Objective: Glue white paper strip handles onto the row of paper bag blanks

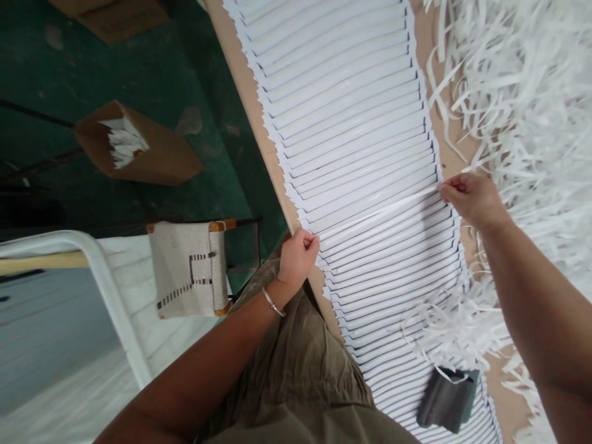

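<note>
A long row of overlapping white sheets (342, 123) with dark edge lines runs along the brown table. Stretched across it is a narrow white paper strip (379, 214). My left hand (298, 256) pinches the strip's near end at the left border of the sheets. At the right border, my right hand (474, 197) pinches the other end between thumb and fingers. The strip looks taut and lies close over the sheets; whether it touches them along its whole length I cannot tell.
Loose white strips (541, 92) heap along the right side, with a smaller tangle (457, 327) on the sheets. A dark grey object (448, 399) lies at the lower right. Left of the table are a woven stool (185, 268), an open cardboard box (161, 154) and a white metal frame (104, 290).
</note>
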The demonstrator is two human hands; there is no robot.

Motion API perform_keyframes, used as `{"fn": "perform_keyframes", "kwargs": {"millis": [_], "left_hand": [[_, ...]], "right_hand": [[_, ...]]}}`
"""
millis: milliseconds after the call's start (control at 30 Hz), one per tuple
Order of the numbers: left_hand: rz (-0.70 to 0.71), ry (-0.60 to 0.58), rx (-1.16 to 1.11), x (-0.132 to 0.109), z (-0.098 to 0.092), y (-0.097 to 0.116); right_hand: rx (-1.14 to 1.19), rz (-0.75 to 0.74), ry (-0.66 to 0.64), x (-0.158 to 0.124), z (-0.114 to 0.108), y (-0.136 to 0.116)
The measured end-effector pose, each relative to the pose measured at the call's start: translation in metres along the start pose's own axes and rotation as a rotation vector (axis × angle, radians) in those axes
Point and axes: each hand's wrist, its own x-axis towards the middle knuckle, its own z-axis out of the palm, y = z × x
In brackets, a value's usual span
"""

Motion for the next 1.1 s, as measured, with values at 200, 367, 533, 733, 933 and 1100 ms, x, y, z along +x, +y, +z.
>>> {"fn": "perform_keyframes", "kwargs": {"millis": [200, 367, 533, 733, 933, 1100], "left_hand": [[0.002, -0.001, 0.019, 0.002, 0.001, 0.001], [-0.003, 0.005, 0.084, 0.003, 0.001, 0.003], [0.032, 0.034, 0.068, 0.006, 0.004, -0.004], [0.049, 0.033, 0.050, 0.008, 0.006, -0.010], [0.052, 0.041, 0.089, 0.008, 0.006, -0.010], [0.049, 0.038, 0.118, 0.008, 0.006, -0.009]], "right_hand": [[-0.030, -0.051, 0.006, 0.011, 0.004, 0.014], [-0.075, -0.103, 0.052, 0.014, 0.009, 0.015], [-0.102, -0.150, 0.121, 0.015, 0.013, 0.008], [-0.227, -0.268, 0.164, 0.022, 0.020, 0.014], [-0.302, -0.269, 0.172, 0.028, 0.028, 0.019], [-0.367, -0.244, 0.168, 0.028, 0.033, 0.015]]}}
